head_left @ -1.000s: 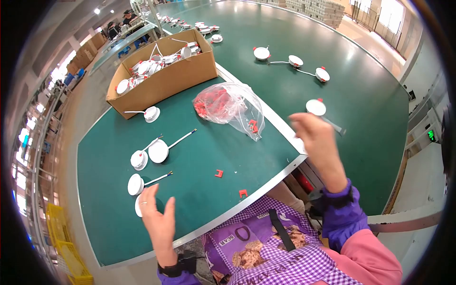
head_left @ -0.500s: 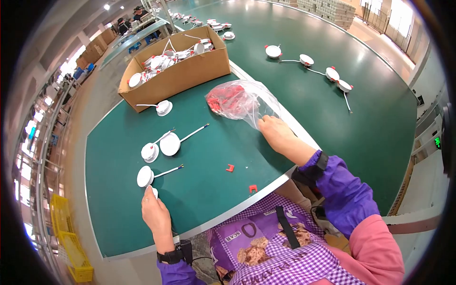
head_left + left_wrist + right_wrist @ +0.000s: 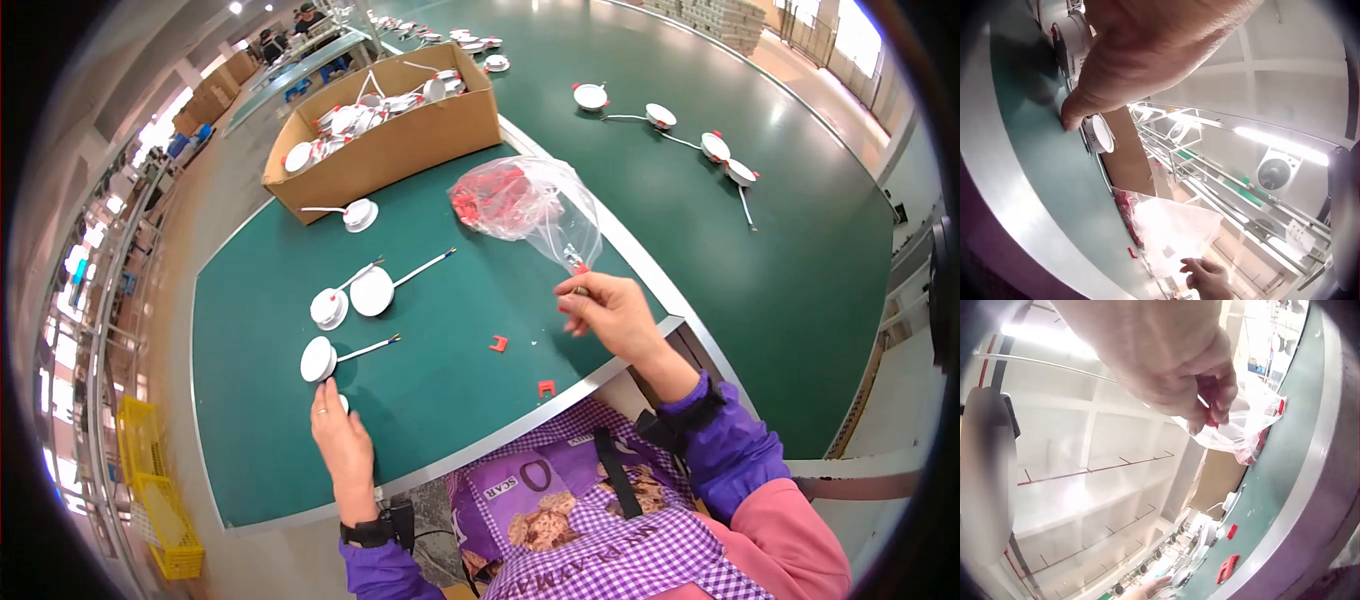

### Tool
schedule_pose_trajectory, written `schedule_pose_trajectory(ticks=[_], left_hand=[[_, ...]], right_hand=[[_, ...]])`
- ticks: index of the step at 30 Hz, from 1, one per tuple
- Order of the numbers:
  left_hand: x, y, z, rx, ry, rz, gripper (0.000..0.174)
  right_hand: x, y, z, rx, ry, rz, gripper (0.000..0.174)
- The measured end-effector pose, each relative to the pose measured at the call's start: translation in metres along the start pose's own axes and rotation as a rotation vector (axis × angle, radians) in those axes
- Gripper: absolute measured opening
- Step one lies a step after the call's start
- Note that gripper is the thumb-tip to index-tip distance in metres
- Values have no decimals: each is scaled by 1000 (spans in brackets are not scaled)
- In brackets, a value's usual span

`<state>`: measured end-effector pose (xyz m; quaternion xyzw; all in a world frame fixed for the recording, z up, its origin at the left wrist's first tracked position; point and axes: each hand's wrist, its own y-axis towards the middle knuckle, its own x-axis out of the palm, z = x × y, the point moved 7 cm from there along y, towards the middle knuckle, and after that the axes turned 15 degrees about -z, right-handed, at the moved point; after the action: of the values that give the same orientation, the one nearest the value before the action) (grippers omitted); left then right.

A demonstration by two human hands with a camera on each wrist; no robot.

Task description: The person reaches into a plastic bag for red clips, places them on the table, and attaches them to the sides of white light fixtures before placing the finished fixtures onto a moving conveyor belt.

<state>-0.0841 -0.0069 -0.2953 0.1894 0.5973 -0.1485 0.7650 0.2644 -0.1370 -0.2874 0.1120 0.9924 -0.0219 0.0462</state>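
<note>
My right hand point(image 3: 618, 318) is at the mouth of a clear plastic bag point(image 3: 562, 225) of red clips. Its thumb and finger pinch a small red clip point(image 3: 1212, 419), mostly covered by the fingertips. On the near left of the table, my left hand point(image 3: 343, 440) curls around a white downlight point(image 3: 344, 403), of which only a sliver shows. Just beyond its fingertips, another downlight point(image 3: 319, 358) lies with its cable pointing right. Two loose red clips, one nearer the middle point(image 3: 499, 344) and one by the front edge point(image 3: 546, 388), lie on the green table.
A cardboard box point(image 3: 390, 150) full of downlights stands at the back left. Several more downlights lie in front of it. Past the metal edge strip point(image 3: 640, 260), a green belt point(image 3: 790, 300) carries a row of downlights point(image 3: 658, 116). Yellow crates point(image 3: 168, 520) stand low at left.
My right hand has left a downlight on the belt, reached the bag, then drawn back slightly with a red clip. My left hand has lowered onto the near downlight. The head view has shifted.
</note>
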Motion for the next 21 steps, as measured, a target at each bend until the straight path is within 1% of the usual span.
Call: schedule_pose_trajectory(ticks=[1, 2, 4, 5, 6, 7, 8, 9, 11, 13, 15, 16, 17, 19, 21], left_hand=[[-3, 2, -2, -27, -9, 0, 56], [-5, 1, 1, -22, -11, -1, 56], [-28, -5, 1, -110, -185, 79, 46], [-40, -8, 13, -112, -181, 78, 46], [-50, -12, 23, -107, -533, 111, 41], [-51, -16, 30, -105, -883, 150, 36], [-44, -17, 39, 4, -1140, 146, 31], [-37, -19, 52, -16, -1325, 110, 32], [-11, -25, 75, -77, -1691, -1, 30], [10, -30, 95, -75, -1857, -51, 27], [20, -30, 113, -103, -1941, -88, 26], [25, -31, 118, -104, -1936, -81, 27], [30, -33, 121, -105, -1929, -72, 28], [34, -32, 127, -104, -1928, -73, 30], [36, -33, 132, -110, -1927, -72, 31]], right_hand=[[6, 1, 4, -21, 115, -38, 17], [12, -2, 0, -18, 159, -51, 18], [20, -4, 1, -22, 207, -65, 17], [25, -4, 3, -21, 256, -85, 16], [27, -6, 3, -30, 263, -64, 12], [31, -6, 6, -26, 269, -79, 12], [30, -6, 1, -116, 96, -35, 10], [33, -7, -6, -210, -76, 10, 9], [44, -6, -10, -189, -10, 4, 8], [49, -12, -18, -157, 47, 28, 8], [60, -15, -30, -103, -135, -31, 9], [66, -15, -32, -195, -219, -26, 12], [71, -15, -26, -194, -218, -25, 12], [83, -25, -41, -480, -482, 23, 19], [84, -32, -49, -460, -446, 26, 18]])
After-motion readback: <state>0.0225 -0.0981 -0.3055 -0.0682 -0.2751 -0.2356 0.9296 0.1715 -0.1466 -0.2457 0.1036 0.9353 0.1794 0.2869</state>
